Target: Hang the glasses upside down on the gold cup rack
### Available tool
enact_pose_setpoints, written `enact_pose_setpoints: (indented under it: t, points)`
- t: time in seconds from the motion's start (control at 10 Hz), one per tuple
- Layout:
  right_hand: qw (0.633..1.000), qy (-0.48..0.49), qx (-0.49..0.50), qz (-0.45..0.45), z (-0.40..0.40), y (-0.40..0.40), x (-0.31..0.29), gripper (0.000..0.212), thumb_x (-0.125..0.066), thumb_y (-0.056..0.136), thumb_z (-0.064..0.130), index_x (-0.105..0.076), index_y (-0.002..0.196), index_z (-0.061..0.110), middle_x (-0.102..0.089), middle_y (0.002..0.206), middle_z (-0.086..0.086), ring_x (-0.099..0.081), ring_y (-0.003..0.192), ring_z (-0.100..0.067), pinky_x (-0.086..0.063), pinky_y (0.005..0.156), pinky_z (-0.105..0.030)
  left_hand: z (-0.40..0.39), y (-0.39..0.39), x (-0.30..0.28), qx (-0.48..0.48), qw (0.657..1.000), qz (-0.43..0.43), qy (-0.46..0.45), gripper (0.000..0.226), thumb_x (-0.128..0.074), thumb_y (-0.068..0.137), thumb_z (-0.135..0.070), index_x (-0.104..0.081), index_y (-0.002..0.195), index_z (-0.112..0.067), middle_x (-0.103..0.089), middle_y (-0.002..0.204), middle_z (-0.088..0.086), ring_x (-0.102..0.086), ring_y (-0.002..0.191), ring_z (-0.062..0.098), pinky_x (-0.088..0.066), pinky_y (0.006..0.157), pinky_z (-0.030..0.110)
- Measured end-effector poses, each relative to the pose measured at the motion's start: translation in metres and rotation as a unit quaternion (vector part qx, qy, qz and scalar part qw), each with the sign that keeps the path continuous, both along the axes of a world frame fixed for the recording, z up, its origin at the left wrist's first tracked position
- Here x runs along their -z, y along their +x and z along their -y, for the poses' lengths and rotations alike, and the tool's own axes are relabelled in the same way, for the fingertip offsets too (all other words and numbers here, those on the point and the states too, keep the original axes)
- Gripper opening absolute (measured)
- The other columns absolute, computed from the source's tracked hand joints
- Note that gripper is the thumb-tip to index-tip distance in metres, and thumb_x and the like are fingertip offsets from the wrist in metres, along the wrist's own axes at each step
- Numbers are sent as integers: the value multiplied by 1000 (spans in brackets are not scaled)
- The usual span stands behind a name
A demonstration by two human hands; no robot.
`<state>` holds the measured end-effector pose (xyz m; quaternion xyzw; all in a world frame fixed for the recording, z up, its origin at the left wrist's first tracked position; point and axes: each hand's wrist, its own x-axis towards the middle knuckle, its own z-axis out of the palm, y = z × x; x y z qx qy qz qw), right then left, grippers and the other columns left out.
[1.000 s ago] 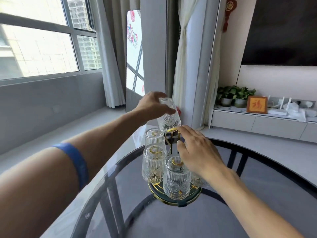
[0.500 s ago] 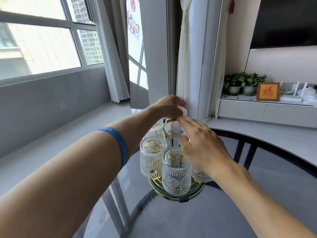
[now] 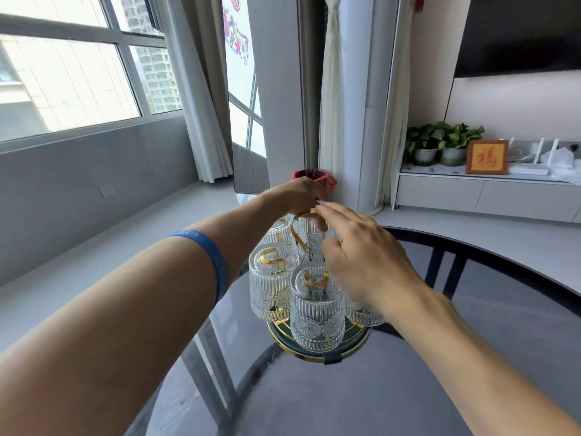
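Observation:
The gold cup rack (image 3: 317,355) stands on a round dark glass table, its green base ringed in gold. Several ribbed clear glasses hang upside down on its hooks, one at the front (image 3: 316,309) and one at the front left (image 3: 270,284). My left hand (image 3: 297,196) reaches over the far side of the rack and grips an upside-down glass (image 3: 309,239) low over a far hook. My right hand (image 3: 364,256) hovers over the rack's right side with fingers spread, its fingertips near the gold top loop; it hides another glass (image 3: 361,313).
The glass table (image 3: 408,388) has a dark rim and frame beneath. Beyond it stand a bin with a red liner (image 3: 327,180), a white column, curtains, and a low white cabinet (image 3: 487,193) with potted plants and a framed picture.
My left hand has lowered the glass from above the rack down onto its far side. My right hand stayed beside the top loop. The view tilted downward.

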<state>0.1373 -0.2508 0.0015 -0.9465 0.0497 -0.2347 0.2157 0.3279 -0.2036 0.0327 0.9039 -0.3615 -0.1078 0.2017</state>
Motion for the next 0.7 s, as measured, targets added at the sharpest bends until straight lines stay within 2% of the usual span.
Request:
enact_pose_setpoints:
  t: [0.1,0.2,0.3,0.4,0.5,0.6,0.7]
  points:
    - [1000,-7,-8,-14,6,2,-3,56,-32,92,28,-31,148,30,-32,157,10,-33,139,-15,-27,111,-36,-5,-3,-9,-23,998,-52,-6,53,-67,87,-9,-53,137,-20,-53,132,10,-57,108,27,-52,82,32]
    - [999,3,-21,-39,11,6,-7,55,-33,93,28,-31,147,33,-31,157,11,-37,137,-19,-31,109,-40,-16,-8,-20,-55,991,-94,-78,60,-72,86,-15,-49,140,-22,-49,140,6,-51,110,22,-44,88,32]
    - [997,4,-27,-77,13,-1,-9,52,-34,98,31,-25,149,31,-20,161,7,-22,145,-19,-20,115,-42,-54,-32,-41,-88,971,-78,-208,59,-78,82,-19,-54,136,-17,-56,138,8,-51,107,18,-36,90,28]
    - [1000,12,12,-19,10,-25,-2,52,-37,100,35,-25,150,30,-14,162,4,-11,148,-16,-13,119,-39,-95,-69,-45,-95,948,-81,-292,51,-76,84,-17,-58,132,-17,-61,133,7,-57,106,18,-41,91,29]
    - [992,75,59,85,0,-100,33,48,-47,97,34,-40,144,28,-27,158,9,-19,145,-9,-21,116,-35,-181,-154,-14,-39,916,-94,-389,36,-77,81,-18,-69,115,-26,-72,113,2,-68,101,21,-54,86,28]
    - [988,92,78,97,-9,-161,59,39,-47,96,40,-48,135,37,-34,151,25,-28,139,1,-35,108,-31,-239,-224,14,-24,908,-107,-405,44,-80,70,-31,-71,113,-24,-75,105,5,-71,96,20,-58,77,25]
    - [977,152,77,125,-22,-226,55,31,-48,90,45,-52,120,54,-45,133,42,-43,126,8,-44,85,-18,-298,-282,37,-61,889,-92,-444,45,-82,60,-18,-75,103,-27,-77,93,11,-73,81,19,-58,66,22]
